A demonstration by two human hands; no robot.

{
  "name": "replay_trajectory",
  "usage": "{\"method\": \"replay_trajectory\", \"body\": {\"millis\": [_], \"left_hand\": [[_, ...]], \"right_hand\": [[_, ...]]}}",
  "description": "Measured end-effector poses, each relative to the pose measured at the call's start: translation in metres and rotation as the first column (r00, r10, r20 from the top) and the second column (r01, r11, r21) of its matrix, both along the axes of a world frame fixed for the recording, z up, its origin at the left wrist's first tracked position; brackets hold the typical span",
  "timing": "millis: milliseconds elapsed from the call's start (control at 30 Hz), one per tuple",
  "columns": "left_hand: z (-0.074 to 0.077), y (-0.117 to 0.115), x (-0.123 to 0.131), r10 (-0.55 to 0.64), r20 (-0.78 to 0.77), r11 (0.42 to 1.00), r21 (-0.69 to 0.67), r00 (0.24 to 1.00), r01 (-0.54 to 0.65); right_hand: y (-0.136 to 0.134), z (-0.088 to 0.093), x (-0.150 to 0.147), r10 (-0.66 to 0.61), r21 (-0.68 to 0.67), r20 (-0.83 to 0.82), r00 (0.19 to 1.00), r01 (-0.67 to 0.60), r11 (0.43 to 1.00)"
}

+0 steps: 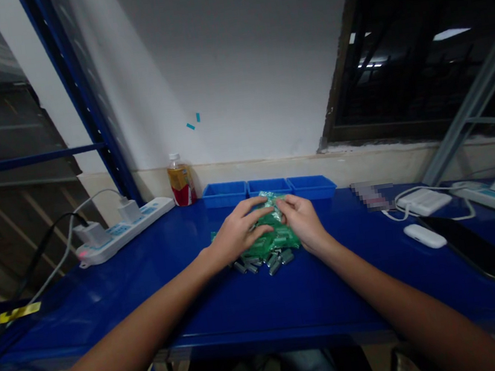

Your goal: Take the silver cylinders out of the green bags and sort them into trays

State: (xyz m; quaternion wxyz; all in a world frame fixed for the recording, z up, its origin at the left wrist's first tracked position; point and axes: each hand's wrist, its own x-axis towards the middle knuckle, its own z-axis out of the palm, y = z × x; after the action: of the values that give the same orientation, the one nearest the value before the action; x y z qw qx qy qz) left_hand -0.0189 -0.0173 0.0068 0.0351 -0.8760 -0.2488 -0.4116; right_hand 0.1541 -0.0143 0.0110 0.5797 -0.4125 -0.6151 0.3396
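A crinkled green plastic bag (pixel 284 238) rests on the blue table, with its top part raised between my hands. My right hand (pixel 303 218) pinches the upper edge of the bag between thumb and fingers. Coming in from the left, my left hand (pixel 234 234) has its fingers stretched out and its thumb apart, with the fingertips at the bag's upper part. Several small silvery metal cylinders (pixel 274 263) lie loose on the table just in front of the bag. More of them seem to show through the green plastic, but what is inside is blurred.
Three blue bins (pixel 226 195) stand in a row at the wall behind the bag. A drink bottle (pixel 182 182) is left of them. A power strip (pixel 130 228) with plugs lies at left. On the right are a white earbud case (pixel 424 236), a phone (pixel 479 252) and cables.
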Motion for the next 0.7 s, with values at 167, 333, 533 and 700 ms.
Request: {"method": "replay_trajectory", "body": {"millis": [167,333,533,700], "left_hand": [[0.005,0.002,0.004,0.137,0.327,0.809,-0.582,0.935,0.084],[0.007,0.011,-0.001,0.347,0.59,0.331,-0.804,0.729,0.493],[0.009,0.018,-0.008,0.439,0.552,0.269,-0.833,0.709,0.483],[0.008,0.008,-0.007,0.258,0.505,0.798,-0.591,0.824,0.112]], "right_hand": [[-0.002,-0.003,0.005,-0.252,0.434,0.258,0.933,0.121,0.893],[-0.005,-0.008,0.005,-0.266,0.579,0.517,0.814,-0.104,0.809],[-0.005,-0.009,0.006,-0.27,0.589,0.63,0.728,-0.22,0.778],[-0.009,-0.002,-0.001,-0.048,0.4,0.432,0.9,-0.144,0.905]]}}
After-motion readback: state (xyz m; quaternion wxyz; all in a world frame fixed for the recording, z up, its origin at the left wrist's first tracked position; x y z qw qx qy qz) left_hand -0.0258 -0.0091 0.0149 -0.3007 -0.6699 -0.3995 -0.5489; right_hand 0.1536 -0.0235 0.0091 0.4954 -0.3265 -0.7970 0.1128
